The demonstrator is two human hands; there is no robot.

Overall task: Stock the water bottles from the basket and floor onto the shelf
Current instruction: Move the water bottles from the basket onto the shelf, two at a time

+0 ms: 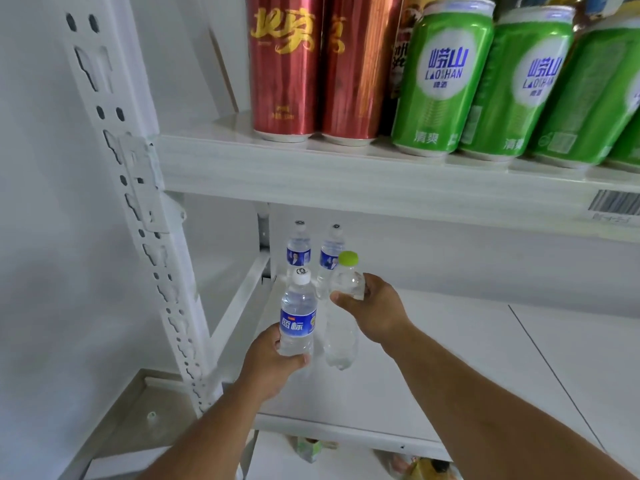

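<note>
Both arms reach up from the bottom of the frame toward the lower shelf point(450, 358). The left hand point(273, 367) has its grip clamped round the base of an upright blue-label bottle point(298, 318), thumb across the front. The right hand point(372, 310), wrist bent inward, grips a clear green-cap bottle point(341, 337) near its shoulder — the body hangs below, tilted, its bottom close to the shelf. Just behind, at frame centre, two more bottles point(298, 251) stand side by side at the back. Red cans point(284, 67) and green cans point(443, 77) fill the upper shelf point(311, 171).
</note>
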